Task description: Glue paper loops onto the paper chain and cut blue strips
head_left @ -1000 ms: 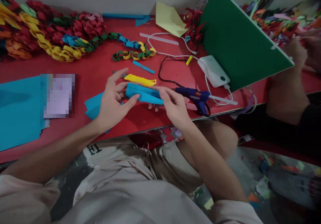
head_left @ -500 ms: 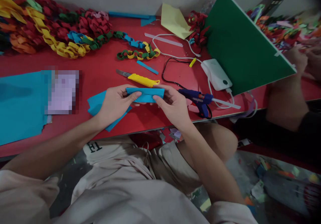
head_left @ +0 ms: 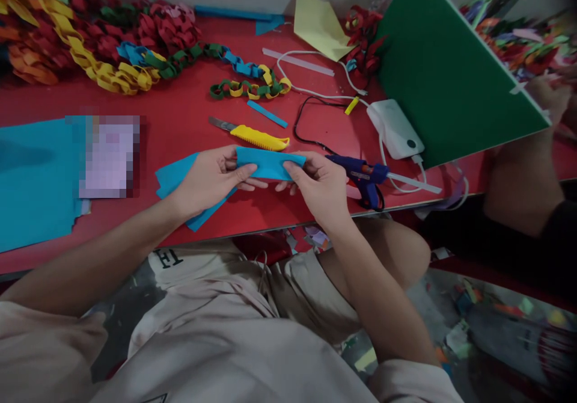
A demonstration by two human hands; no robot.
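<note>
Broadly, a long red table spans the view, and every place below is given from the folded blue paper strip held just above its near edge. Up and to the right of that strip leans a large green board. Far to its left lies a wide sheet of blue paper. Well beyond it, along the back left of the table, a long chain of red, yellow, green and blue paper loops is heaped. A smaller piece of blue paper lies flat just left of the strip, under the left wrist. The left hand pinches the strip's left end between thumb and fingers; the right hand pinches its right end the same way, both closed on it. Right of the strip lie a white power bank and, nearer, a dark blue glue gun. Just behind the strip rests a yellow-handled utility knife.
</note>
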